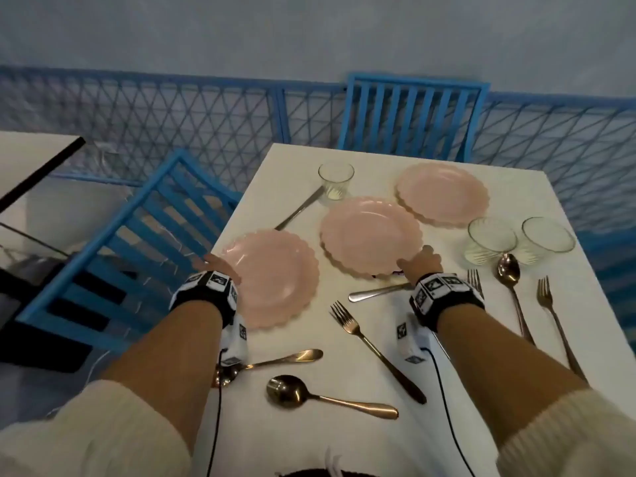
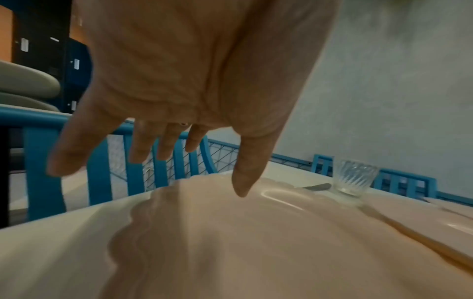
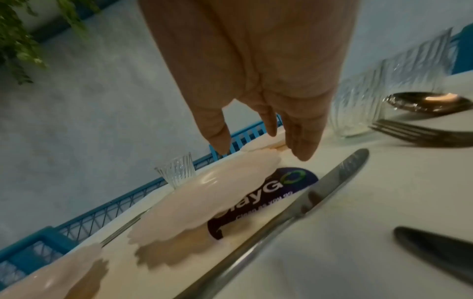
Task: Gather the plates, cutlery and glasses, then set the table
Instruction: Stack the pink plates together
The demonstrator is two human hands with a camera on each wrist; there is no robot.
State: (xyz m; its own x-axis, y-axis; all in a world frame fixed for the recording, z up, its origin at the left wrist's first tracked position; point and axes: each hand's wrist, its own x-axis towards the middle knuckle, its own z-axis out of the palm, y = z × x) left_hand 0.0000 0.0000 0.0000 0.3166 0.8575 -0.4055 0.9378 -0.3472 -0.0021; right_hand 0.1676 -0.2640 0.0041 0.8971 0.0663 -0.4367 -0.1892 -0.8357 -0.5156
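Three pink scalloped plates lie on the white table (image 1: 447, 407): a near-left plate (image 1: 275, 280), a middle plate (image 1: 371, 235) and a far plate (image 1: 442, 192). My left hand (image 1: 215, 265) hangs over the near-left plate's (image 2: 256, 242) left rim with fingers spread and straight, the thumb (image 2: 242, 182) at the rim. My right hand (image 1: 418, 261) reaches the middle plate's (image 3: 210, 194) near-right rim with straight fingers (image 3: 303, 141), thumb above the rim. Three ribbed glasses (image 1: 335, 182) (image 1: 490, 241) (image 1: 547, 239) stand around the plates. Forks (image 1: 375, 349), spoons (image 1: 296, 394) and knives (image 1: 378, 292) lie scattered.
A round dark sticker (image 3: 268, 194) on the table shows under the middle plate's rim. Blue slatted chairs stand at the table's left side (image 1: 130, 249) and far end (image 1: 413, 115). A blue mesh fence (image 1: 172, 115) runs behind. Another table corner (image 1: 34, 156) is at far left.
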